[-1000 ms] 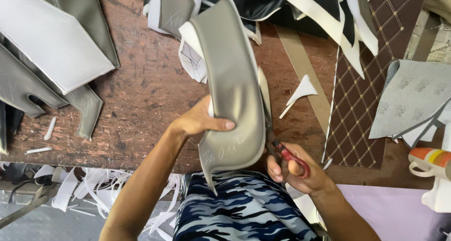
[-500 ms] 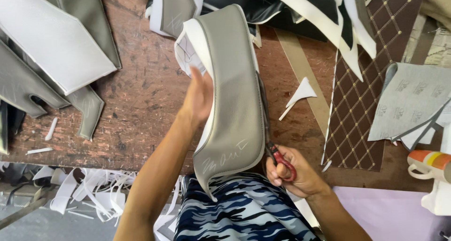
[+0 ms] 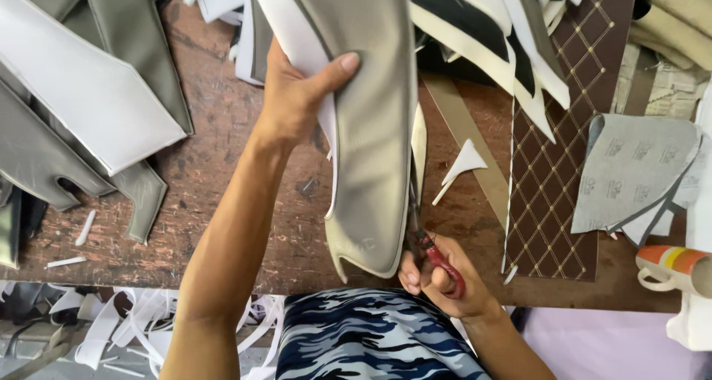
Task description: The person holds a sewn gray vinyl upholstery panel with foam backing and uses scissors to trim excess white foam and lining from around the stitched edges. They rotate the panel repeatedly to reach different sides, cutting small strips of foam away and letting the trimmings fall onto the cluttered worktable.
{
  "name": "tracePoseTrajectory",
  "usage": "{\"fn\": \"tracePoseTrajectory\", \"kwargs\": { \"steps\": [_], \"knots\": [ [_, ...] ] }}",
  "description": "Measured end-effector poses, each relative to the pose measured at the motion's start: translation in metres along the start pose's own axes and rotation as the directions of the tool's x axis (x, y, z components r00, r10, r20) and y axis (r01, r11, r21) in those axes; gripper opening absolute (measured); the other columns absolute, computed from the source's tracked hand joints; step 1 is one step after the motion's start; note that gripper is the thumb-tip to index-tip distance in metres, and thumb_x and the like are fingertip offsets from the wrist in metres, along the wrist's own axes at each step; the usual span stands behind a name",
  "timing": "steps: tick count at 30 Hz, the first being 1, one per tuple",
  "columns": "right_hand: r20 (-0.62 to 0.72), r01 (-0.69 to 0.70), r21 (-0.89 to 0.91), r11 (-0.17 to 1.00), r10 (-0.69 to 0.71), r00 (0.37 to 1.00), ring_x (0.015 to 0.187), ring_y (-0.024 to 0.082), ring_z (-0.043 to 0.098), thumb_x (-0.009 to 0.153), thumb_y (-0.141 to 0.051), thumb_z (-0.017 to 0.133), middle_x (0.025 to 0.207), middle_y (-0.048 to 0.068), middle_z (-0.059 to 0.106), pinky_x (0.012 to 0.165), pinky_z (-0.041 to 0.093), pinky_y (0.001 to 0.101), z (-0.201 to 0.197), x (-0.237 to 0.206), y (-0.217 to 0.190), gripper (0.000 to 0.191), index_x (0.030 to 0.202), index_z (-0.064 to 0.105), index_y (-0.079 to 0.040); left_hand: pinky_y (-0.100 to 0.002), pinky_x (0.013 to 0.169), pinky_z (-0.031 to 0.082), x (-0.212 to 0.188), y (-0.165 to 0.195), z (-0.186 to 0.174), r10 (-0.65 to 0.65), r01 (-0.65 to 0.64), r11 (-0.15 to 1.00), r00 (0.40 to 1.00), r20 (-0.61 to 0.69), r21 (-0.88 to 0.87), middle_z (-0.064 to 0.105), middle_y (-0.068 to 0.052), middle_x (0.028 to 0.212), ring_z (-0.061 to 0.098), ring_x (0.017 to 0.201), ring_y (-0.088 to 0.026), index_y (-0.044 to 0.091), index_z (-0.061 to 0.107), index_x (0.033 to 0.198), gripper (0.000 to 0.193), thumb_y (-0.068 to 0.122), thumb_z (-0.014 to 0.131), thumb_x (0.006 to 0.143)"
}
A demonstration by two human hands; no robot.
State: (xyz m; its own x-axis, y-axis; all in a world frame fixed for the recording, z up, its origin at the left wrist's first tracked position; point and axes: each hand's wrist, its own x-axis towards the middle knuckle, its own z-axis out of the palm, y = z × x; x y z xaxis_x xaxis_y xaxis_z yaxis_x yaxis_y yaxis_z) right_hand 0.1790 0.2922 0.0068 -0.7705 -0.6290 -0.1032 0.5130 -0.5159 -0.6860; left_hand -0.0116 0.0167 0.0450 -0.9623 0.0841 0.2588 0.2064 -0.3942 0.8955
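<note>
Your left hand grip is clamped on the long grey leatherette panel; just beside its lower edge, your right hand is closed round red-handled scissors.

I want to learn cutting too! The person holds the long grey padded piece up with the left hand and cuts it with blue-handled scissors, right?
Not quite: the head view shows red-handled scissors, not blue, in the right hand. The left hand does hold the long grey padded piece up.

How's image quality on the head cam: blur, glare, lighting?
Head view: even, soft light with faint shadows; mild sheen on the grey panel, no hard glare. Left hand, right hand and red-handled scissors are fairly sharp; panel cropped at the top edge.
</note>
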Motion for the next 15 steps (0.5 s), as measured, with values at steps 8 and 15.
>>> {"fn": "tracePoseTrajectory", "kwargs": {
  "steps": [8,15],
  "knots": [
    [-0.079,0.019,-0.019,1.000,-0.020,0.997,0.068,0.011,0.058,0.080,-0.039,0.091,0.080,0.006,0.062,0.060,0.049,0.0265,-0.009,0.011,-0.004,0.070,0.125,0.058,0.003,-0.039,0.092,0.069,0.000,0.023,0.016,0.104,-0.106,0.994,0.993,0.053,0.031,0.074,-0.017,0.115,0.077,0.102,-0.024,-0.001,0.060,0.129,0.040,0.012,0.079,0.097],
    [0.008,0.123,-0.066,0.990,-0.123,0.992,0.077,0.014,0.062,0.081,-0.047,0.092,0.088,0.008,0.067,0.065,0.052,0.0268,-0.016,0.012,-0.006,0.075,0.124,0.062,0.008,-0.040,0.091,0.069,0.001,0.026,0.021,0.088,-0.089,0.996,0.990,0.114,0.005,0.075,-0.017,0.113,0.078,0.100,-0.024,-0.003,0.062,0.128,0.039,0.012,0.079,0.096]
  ]
}}
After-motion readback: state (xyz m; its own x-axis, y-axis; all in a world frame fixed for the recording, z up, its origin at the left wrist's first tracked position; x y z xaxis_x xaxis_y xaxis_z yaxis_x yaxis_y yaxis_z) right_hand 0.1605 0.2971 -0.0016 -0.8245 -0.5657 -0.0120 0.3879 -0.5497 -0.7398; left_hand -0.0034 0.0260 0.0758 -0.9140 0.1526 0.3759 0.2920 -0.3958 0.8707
